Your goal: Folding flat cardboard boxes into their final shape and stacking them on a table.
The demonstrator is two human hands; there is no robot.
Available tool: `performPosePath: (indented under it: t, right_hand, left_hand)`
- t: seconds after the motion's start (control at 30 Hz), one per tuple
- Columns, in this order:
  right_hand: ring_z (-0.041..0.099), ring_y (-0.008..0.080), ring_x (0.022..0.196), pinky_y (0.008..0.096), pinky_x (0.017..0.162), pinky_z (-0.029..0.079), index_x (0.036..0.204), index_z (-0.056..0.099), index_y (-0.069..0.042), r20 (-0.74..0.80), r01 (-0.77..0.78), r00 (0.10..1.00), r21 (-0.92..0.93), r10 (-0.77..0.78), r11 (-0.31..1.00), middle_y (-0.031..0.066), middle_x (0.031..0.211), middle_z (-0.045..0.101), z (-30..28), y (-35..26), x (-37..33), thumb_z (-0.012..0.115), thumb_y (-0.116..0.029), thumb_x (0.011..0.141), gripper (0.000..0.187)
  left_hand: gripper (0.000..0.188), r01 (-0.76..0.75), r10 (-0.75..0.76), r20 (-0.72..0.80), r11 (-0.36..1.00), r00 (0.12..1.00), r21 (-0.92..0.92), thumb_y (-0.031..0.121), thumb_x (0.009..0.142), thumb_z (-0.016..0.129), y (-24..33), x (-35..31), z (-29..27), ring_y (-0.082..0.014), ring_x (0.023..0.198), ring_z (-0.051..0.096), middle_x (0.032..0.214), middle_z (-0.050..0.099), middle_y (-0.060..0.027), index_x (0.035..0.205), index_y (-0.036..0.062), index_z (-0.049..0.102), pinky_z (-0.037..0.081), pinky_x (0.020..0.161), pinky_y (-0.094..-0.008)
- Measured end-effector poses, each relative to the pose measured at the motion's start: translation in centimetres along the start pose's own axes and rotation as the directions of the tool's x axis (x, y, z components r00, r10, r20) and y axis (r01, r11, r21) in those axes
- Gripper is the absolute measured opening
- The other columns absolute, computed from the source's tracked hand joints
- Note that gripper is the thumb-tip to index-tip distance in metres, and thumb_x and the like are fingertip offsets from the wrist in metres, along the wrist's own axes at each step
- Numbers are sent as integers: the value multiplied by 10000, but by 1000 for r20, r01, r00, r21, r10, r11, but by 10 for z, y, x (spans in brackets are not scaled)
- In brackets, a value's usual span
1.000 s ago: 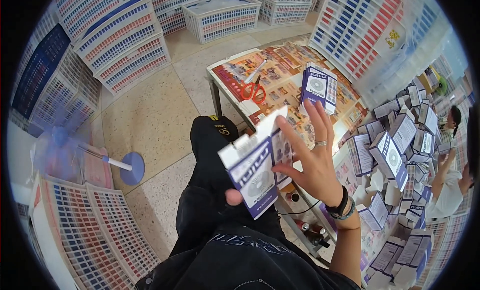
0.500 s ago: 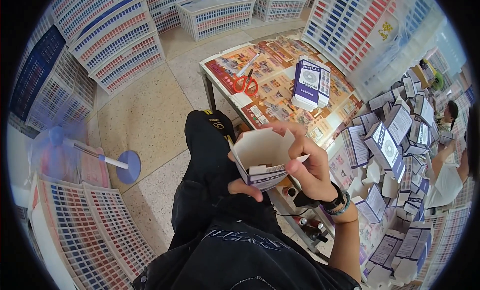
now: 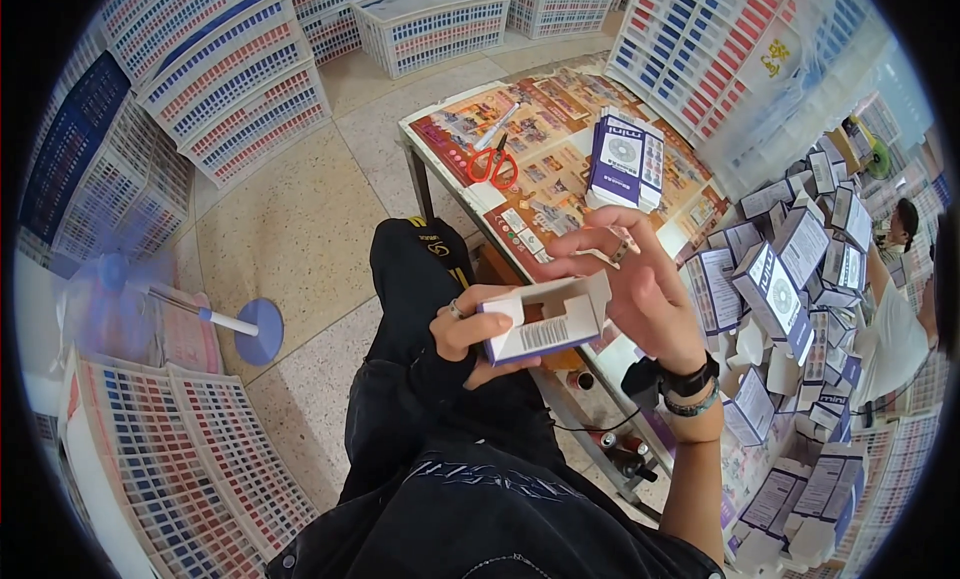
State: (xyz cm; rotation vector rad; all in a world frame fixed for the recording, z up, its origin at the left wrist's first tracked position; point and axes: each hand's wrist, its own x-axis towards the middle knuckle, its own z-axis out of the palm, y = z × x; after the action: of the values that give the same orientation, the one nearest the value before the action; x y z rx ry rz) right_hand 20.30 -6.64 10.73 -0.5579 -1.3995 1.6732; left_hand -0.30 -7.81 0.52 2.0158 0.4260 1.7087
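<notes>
A small white and purple cardboard box (image 3: 545, 331) is above my lap, its end open and its inside showing brown through the gap between the flaps. My left hand (image 3: 466, 329) grips the box's left end, thumb on the near flap and fingers underneath. Beside the opposite end, my right hand (image 3: 655, 304) has its fingers spread and seems to hold nothing; whether it brushes the raised flap I cannot tell. A flat stack of purple and white cartons (image 3: 622, 164) lies on the table beyond, with red-handled scissors (image 3: 493, 167) to its left.
Many folded boxes (image 3: 775, 294) pile up on the right of the patterned table (image 3: 545, 194). A person's sleeve (image 3: 895, 354) is beyond them. White plastic crates (image 3: 435, 34) stand behind and at left, near a blue fan (image 3: 115, 274). Cans (image 3: 608, 441) sit under the table edge.
The box has turned from mouth-up to lying more sideways, with its barcode flap showing. My right hand has come off it and spread; my left hand has shifted to its left end.
</notes>
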Motion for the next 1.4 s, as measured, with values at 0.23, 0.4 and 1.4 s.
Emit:
performPosePath:
  t: [0.23,0.4,1.4]
  right_hand:
    - [545,198,1109,351,980,427,1226,504,33,70,-1,997,-353,27,936,116,1183,567,5,4,3,551,25,856,374]
    - [608,287,1080,373,912,479,1152,656,-14,231,249,966,-686,-119,684,188,1196,605,-9,-5,3,764,-224,789,433]
    - [682,257,862,332,694,549,1056,723,-96,426,533,813,-819,-396,214,162,1043,661,-54,-33,3,825,-253,674,426]
  left_hand:
    - [691,8,-17,79,994,997,109,112,626,893,5,0,-1,-331,936,657,1096,602,-254,1145,162,440,542,751,-384]
    - [695,77,-77,9,994,997,-71,91,685,849,-5,-5,-4,-337,962,642,1108,582,-239,1182,136,365,550,766,-393]
    - [1005,45,-53,261,998,964,37,249,543,935,-35,67,20,-334,966,651,1099,622,-218,1339,66,349,534,811,-405]
